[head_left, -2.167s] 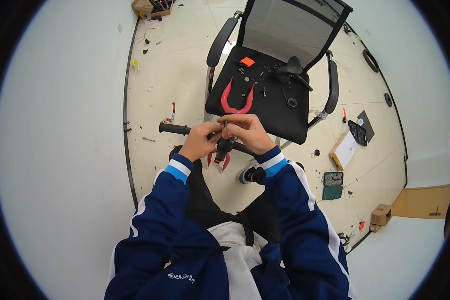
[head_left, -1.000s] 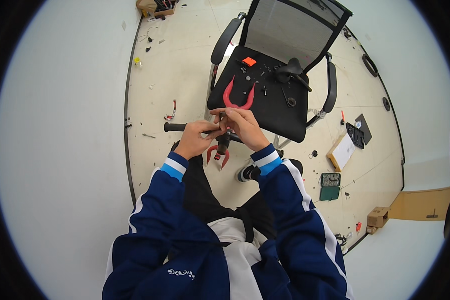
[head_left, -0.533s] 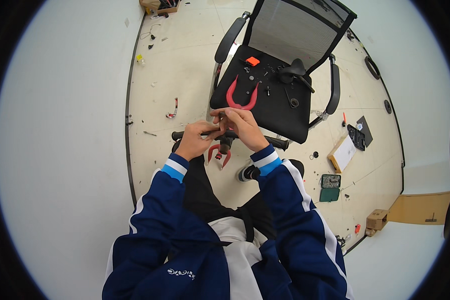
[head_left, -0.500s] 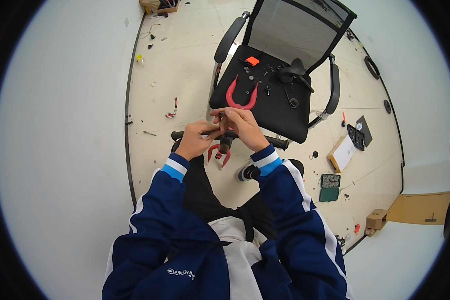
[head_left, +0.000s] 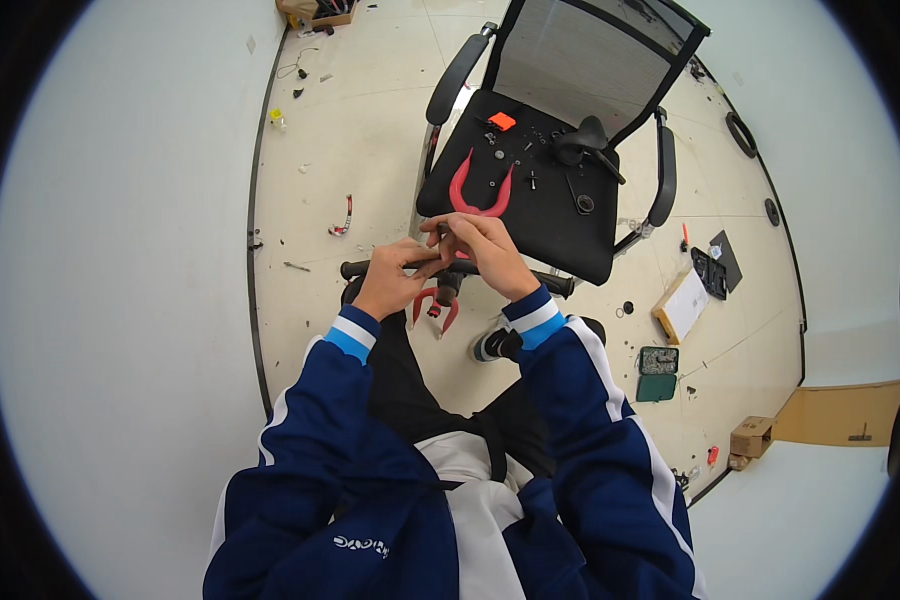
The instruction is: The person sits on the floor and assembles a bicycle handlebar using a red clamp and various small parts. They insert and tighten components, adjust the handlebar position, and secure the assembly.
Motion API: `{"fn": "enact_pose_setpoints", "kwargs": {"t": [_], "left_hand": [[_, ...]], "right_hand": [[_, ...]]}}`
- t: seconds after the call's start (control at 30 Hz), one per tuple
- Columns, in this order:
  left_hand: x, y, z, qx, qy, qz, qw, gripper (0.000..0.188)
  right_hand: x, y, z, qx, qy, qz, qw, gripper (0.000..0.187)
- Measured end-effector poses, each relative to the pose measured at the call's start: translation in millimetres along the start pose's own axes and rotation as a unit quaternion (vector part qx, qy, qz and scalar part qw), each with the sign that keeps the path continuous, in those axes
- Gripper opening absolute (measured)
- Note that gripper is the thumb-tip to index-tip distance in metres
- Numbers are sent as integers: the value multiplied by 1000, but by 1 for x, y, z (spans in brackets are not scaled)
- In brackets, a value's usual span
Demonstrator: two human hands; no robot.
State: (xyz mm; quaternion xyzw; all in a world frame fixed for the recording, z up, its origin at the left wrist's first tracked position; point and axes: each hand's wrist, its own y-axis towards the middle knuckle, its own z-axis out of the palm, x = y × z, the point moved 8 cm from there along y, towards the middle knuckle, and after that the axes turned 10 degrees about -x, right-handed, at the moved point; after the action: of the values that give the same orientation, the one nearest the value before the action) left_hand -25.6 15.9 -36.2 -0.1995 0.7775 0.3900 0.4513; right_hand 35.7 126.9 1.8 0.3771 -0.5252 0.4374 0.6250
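My left hand (head_left: 394,279) and my right hand (head_left: 488,256) meet fingertip to fingertip in front of the chair seat. Both are closed in a pinch, and whatever lies between the fingers is hidden or too small to name. Just beneath them runs a black handlebar (head_left: 552,283) with a grip at each end. Below its middle hangs a red two-pronged part (head_left: 420,312), its upper end covered. A pinkish-red U-shaped fork piece (head_left: 480,208) rests on the seat's front edge, right beyond my fingers.
On the black office chair (head_left: 580,245) lie a bicycle saddle (head_left: 580,146), an orange piece (head_left: 501,121) and several small metal parts. Right on the floor are a dark tool case (head_left: 710,273), a box with a white top (head_left: 682,306) and a green-lidded tray (head_left: 657,387). A wall (head_left: 140,300) rises at left.
The scene has shifted very slightly in the picture. My hands keep nearly the same pinched pose above the handlebar.
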Motion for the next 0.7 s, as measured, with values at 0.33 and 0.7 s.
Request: {"fn": "enact_pose_setpoints", "kwargs": {"t": [0.33, 0.7], "left_hand": [[-3, -5, 1, -4, -18, -10, 1000, 9], [1, -8, -1, -16, -3, 16, 1000, 19]], "right_hand": [[-10, 9, 8, 82, -64, 33, 994, 37], [-3, 11, 7, 185, -112, 76, 973, 35]]}}
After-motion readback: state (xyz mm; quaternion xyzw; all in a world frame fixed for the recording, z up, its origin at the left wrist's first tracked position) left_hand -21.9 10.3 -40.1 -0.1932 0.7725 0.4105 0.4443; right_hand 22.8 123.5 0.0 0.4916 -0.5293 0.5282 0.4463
